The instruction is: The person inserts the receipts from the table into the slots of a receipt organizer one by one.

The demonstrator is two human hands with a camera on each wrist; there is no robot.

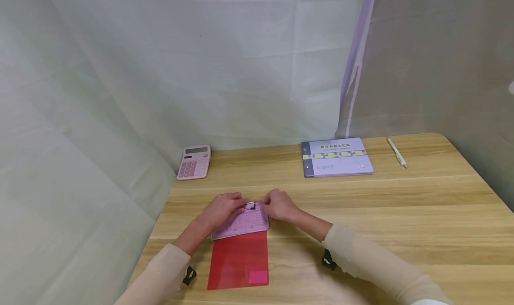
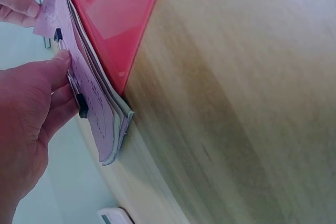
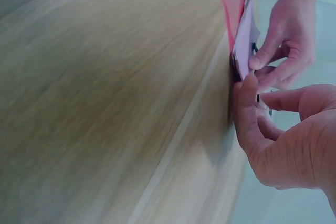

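A stack of purple printed forms (image 1: pixel 245 222) lies over the upper part of a flat red plastic folder (image 1: pixel 238 262). Across the forms' far edge runs a thin metal clip (image 2: pixel 75 85) with black end pieces. My left hand (image 1: pixel 222 211) grips that edge, its thumb pressing on the clip and its fingers behind. At the far right corner, my right hand (image 1: pixel 279 205) pinches the forms between thumb and fingers. In the right wrist view the right hand (image 3: pixel 294 135) partly hides this corner. The sheets' loose edges fan slightly apart in the left wrist view.
A pink calculator (image 1: pixel 194 162) stands at the table's back left. Towards the back right lie a ledger book (image 1: pixel 337 157) with a dark spine and a light green pen (image 1: pixel 396 152). Pale curtains hang behind and left of the wooden table (image 1: pixel 361 206).
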